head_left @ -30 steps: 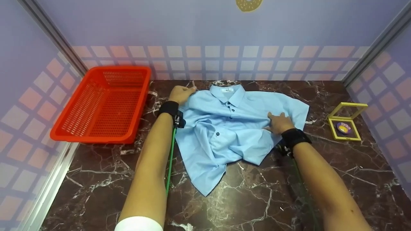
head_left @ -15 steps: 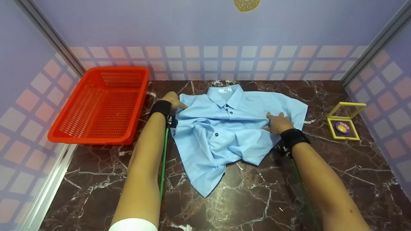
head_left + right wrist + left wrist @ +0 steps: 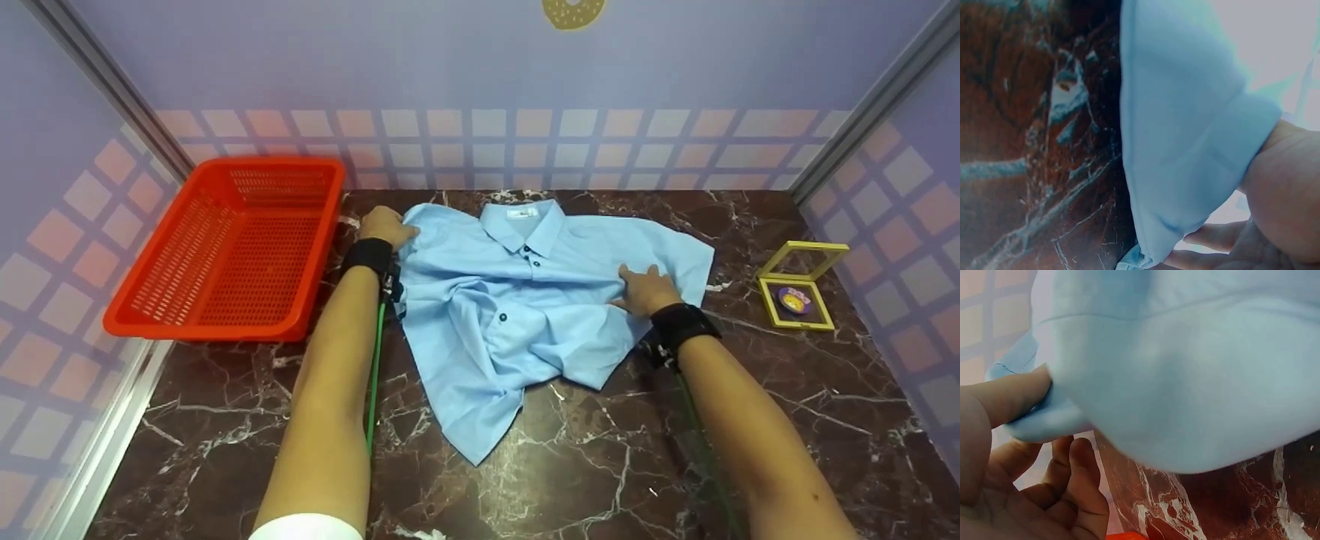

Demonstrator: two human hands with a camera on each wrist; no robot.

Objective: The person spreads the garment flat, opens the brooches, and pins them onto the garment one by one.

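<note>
A light blue button-up shirt [image 3: 517,337] lies front up on the dark marbled table, collar toward the back wall, its lower part creased and bunched. At its left sleeve edge my left hand [image 3: 386,226] pinches the cloth between thumb and forefinger; in the left wrist view the sleeve [image 3: 1185,382] hangs raised off the table and the other fingers are loosely bent beneath. My right hand [image 3: 646,291] rests on the shirt's right side near the other sleeve, fingers spread. The right wrist view shows a flap of blue cloth [image 3: 1185,140] beside the palm, partly hiding the fingers.
A red plastic basket [image 3: 311,277] stands at the left, close to the left forearm. On the right sits a small yellow-framed case [image 3: 796,304], lid raised, with a round purple-and-yellow piece inside. Panel walls enclose the marbled table [image 3: 570,487] at the back and both sides.
My left hand has moved left and taken hold of the sleeve edge, which now spreads farther out and back. The right hand stays in place on the shirt. The view has shifted slightly.
</note>
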